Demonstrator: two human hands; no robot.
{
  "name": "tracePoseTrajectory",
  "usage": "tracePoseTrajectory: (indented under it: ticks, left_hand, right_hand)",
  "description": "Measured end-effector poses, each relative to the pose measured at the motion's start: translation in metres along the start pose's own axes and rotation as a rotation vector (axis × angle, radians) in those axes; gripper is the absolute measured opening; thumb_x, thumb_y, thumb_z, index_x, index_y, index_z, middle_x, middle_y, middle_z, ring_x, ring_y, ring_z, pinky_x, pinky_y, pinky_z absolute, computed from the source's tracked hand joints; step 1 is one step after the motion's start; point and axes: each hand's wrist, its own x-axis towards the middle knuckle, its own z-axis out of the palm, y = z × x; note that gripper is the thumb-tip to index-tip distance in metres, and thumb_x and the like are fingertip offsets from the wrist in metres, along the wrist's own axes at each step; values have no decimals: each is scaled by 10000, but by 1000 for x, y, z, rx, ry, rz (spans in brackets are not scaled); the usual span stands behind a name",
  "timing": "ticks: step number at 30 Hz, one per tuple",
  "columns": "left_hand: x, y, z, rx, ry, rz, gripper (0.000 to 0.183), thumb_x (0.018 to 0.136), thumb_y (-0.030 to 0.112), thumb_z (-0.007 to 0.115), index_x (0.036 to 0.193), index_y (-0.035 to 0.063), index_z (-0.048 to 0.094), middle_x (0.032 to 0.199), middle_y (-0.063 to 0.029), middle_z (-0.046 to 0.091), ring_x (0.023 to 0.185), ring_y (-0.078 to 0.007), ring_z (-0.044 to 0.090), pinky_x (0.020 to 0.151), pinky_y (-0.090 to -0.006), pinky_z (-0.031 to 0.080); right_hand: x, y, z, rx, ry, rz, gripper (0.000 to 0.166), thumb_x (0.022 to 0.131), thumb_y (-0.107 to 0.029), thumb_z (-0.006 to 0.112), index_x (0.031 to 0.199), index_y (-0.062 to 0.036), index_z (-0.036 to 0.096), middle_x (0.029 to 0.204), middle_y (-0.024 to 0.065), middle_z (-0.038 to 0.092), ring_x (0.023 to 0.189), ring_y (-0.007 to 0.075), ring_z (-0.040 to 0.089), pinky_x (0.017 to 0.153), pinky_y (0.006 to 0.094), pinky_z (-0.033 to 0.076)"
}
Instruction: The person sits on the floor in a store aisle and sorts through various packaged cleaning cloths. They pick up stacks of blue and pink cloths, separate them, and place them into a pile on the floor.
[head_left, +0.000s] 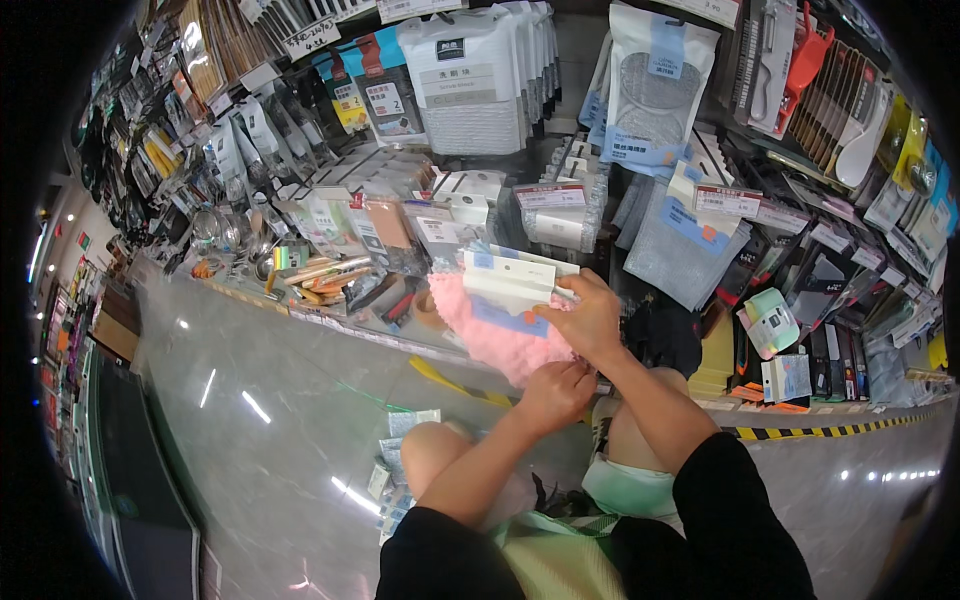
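A pink fluffy cleaning cloth (502, 352) with a white and blue card header hangs before me, in front of the lower shelf. My right hand (589, 315) grips the header side of the cloth, thumb against the card. Lower down, my left hand (559, 394) pinches the cloth's bottom edge, its fingertips partly hidden. A second white card (566, 271) shows behind the first; what it belongs to is mostly covered. Just beyond hang grey silver-wire cloths (682, 247) on a hook, and rolled silver scrubbers (566, 225) beside them.
Packs of scrub blocks (472, 82) hang above. Wooden-handled utensils (330, 277) lie on the bottom shelf at left. Several silver packs (394, 454) rest on the floor by my left knee. A green and pink sponge pack (770, 322) hangs at right. Striped tape (825, 430) edges the shelf base.
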Motion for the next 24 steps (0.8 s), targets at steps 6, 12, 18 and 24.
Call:
tracePoseTrajectory:
  ticks: [6,12,18,24]
  left_hand:
    - [-2,-1,5,-39,15,-19,155,608,49,642,753,23,594,706,-85,585,631,-253,607,564,-370,507]
    - [-9,-3,9,-14,-10,-31,148,583,55,640,688,54,536,674,-77,540,610,-259,579,541,-380,480]
    - [-4,-1,-1,-37,-18,-35,192,602,46,661,670,75,484,651,-68,484,567,-267,539,491,-394,442]
    - [-4,-2,-4,-50,19,-46,206,602,42,657,659,73,462,642,-71,469,573,-269,536,496,-393,442]
  right_hand:
    - [-1,-5,-5,-78,-84,8,375,595,-146,865,888,16,696,825,122,623,747,281,635,674,355,499]
    - [7,3,-8,-16,-83,59,419,593,-141,874,928,35,695,880,133,650,796,245,657,705,321,507]
    - [39,49,-22,178,-14,317,458,639,-120,880,1002,78,681,966,119,683,867,186,651,768,300,517]
    - [42,58,-22,38,-11,213,467,625,-159,869,998,60,695,985,133,678,902,216,661,798,319,512]
